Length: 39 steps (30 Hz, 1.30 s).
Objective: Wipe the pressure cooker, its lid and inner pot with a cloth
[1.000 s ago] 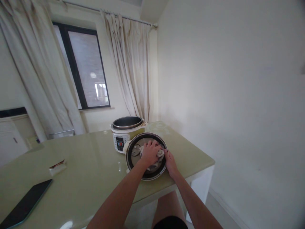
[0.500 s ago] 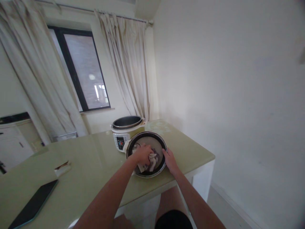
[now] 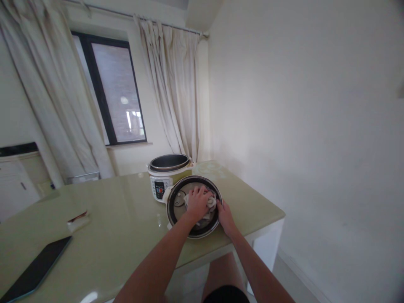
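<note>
The pressure cooker lid (image 3: 173, 210) is tipped up on the table, its round metal inside facing me. My left hand (image 3: 198, 202) presses a crumpled grey-white cloth (image 3: 211, 203) against that inner face, fingers curled over it. At the lid's right edge, my right hand (image 3: 224, 212) grips the rim; some of its fingers are hidden behind the lid. Just behind stands the electric pressure cooker (image 3: 160, 188), uncovered, with its dark inner pot (image 3: 169, 160) showing and a control panel on the front.
The pale green table (image 3: 116, 227) ends at a corner on the right, near the white wall (image 3: 303, 126). On the left lie a dark flat tablet-like slab (image 3: 38, 267) and a small white packet (image 3: 77, 221). A curtained window (image 3: 118, 92) is behind.
My left hand has moved up and to the right across the lid with the cloth, uncovering a round fitting on the lid's left side. My right hand keeps its hold on the rim.
</note>
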Tool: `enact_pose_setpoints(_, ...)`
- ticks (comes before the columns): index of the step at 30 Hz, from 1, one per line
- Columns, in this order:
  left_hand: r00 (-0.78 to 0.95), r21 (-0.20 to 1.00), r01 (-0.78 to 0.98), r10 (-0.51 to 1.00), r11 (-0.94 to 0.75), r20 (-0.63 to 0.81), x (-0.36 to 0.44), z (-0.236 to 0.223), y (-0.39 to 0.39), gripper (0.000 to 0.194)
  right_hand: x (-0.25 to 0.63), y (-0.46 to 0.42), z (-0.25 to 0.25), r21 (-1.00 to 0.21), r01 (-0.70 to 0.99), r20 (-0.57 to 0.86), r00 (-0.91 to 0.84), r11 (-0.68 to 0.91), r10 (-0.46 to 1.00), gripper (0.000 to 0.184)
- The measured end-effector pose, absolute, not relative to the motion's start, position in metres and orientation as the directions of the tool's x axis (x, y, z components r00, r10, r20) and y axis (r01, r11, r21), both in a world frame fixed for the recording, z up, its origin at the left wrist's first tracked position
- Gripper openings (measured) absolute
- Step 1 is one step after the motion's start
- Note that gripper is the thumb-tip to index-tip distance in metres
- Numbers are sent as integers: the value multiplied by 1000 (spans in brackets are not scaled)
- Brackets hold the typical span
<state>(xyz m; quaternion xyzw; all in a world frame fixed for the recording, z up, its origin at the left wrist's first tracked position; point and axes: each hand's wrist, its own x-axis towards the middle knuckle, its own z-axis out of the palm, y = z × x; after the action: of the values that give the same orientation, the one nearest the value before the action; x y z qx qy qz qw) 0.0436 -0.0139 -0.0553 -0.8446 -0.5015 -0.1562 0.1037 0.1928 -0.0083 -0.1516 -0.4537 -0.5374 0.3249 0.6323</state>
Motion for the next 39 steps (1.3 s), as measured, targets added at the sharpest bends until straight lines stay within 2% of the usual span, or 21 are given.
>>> enact_pose_setpoints(4,371,-25,917,831,-397,415,30,-46,2,41,196,-4,-160,-928,113,371,207,355,905,56)
enact_pose_setpoints(10,273,-46,960,889,-276,366,8,-31,12,39,198,0,-165,-940,90,341,190,330,921,59)
enact_pose_setpoints(14,272,-71,962,935,-262,226,8,-20,11,41,197,1,-164,-937,75,349,178,341,920,57)
enact_pose_setpoints(24,438,-96,890,894,-446,-100,10,-18,-10,62,199,4,-169,-924,110,382,210,366,900,50)
enact_pose_setpoints(27,505,-116,851,859,-512,-82,15,-27,-21,59,199,3,-168,-922,132,385,215,364,897,49)
enact_pose_setpoints(30,521,-115,849,853,-517,11,27,-37,-31,47,199,2,-166,-918,153,392,223,365,893,48)
enact_pose_setpoints(34,465,-66,885,870,-461,163,48,-50,-36,32,200,-1,-163,-914,118,404,178,388,897,47)
enact_pose_setpoints(39,349,-2,932,895,-362,277,59,-52,-27,26,198,-4,-159,-919,88,395,180,385,901,46)
